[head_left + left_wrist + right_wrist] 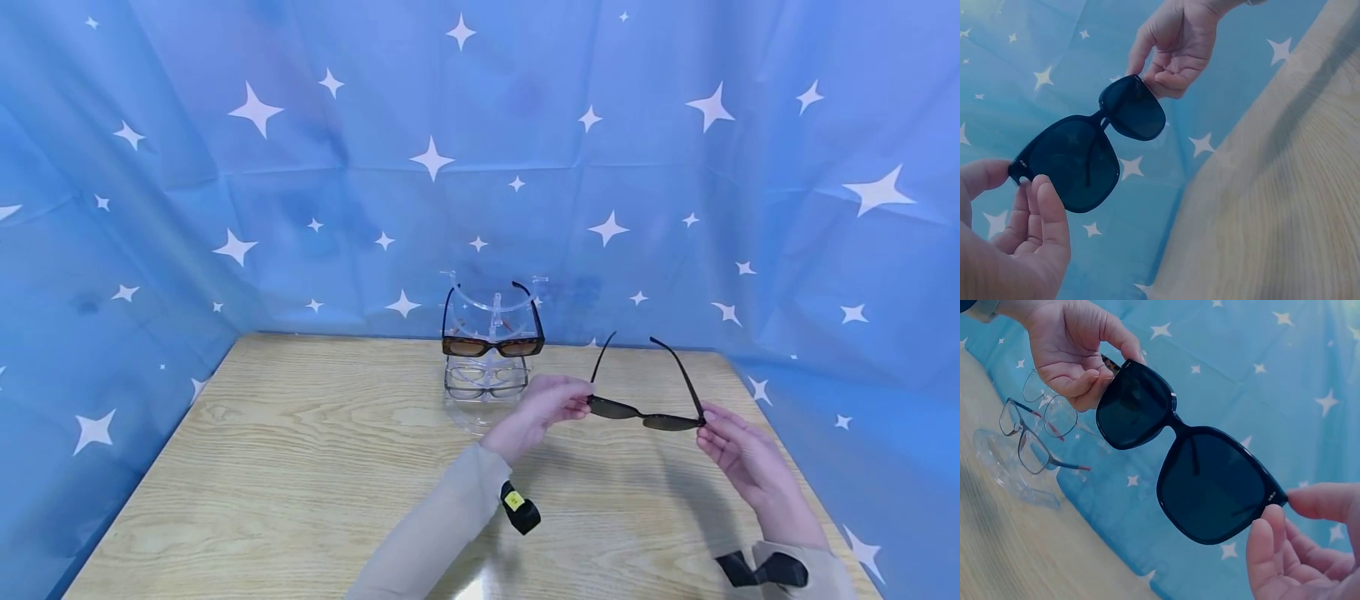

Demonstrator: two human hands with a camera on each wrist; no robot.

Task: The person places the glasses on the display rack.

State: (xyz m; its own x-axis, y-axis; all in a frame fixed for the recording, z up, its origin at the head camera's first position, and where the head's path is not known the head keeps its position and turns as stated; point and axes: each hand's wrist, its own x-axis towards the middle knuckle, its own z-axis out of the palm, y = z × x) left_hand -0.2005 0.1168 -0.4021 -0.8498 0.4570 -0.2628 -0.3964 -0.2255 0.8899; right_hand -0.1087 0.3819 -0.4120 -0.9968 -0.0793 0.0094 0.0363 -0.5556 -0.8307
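Note:
Black sunglasses with dark lenses are held in the air over the right part of the table, their temples unfolded and pointing away toward the backdrop. At one end of the frame front, my left hand pinches the corner between thumb and fingers. The opposite corner is pinched by my right hand. Both wrist views show the sunglasses stretched between the two hands, lenses facing the cameras. Just left of my left hand stands a clear plastic display stand carrying other eyewear.
Tortoiseshell sunglasses sit on the upper part of the stand. Below them are thin-framed eyeglasses, with another clear pair visible behind in the right wrist view. A wooden table lies beneath, and a blue star-patterned cloth hangs around it.

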